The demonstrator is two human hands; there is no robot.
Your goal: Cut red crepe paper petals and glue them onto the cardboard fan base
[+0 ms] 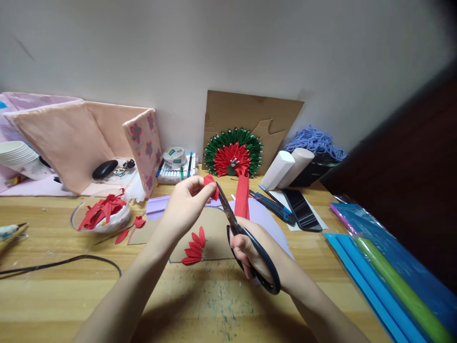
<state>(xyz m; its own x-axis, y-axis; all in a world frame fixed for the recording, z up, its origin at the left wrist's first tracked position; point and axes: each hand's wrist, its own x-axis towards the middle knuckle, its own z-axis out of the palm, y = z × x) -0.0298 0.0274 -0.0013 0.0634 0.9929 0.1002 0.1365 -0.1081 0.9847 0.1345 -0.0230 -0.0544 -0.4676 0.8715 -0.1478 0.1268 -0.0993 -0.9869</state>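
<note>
Between the thumb and fingers of my left hand [189, 200] is a small piece of red crepe paper [211, 185]. My right hand [252, 247] grips black-handled scissors [228, 209], their blades pointing up at the right edge of that piece. Under the hands lies a sheet of cardboard [221, 238] with several red paper petals [195, 247] fanned out on it. A long strip of red crepe paper [242, 195] lies behind the scissors. Farther back, a green and red peacock decoration [233, 152] stands against a cardboard panel [246, 109].
At left, a clear bowl [76, 220] holds red paper scraps, and a black cable [82, 257] crosses the table. Pens [273, 202] and a phone [303, 210] lie at right, near wrapped blue and green sheets [385, 271]. A marker box [176, 174] sits at the back.
</note>
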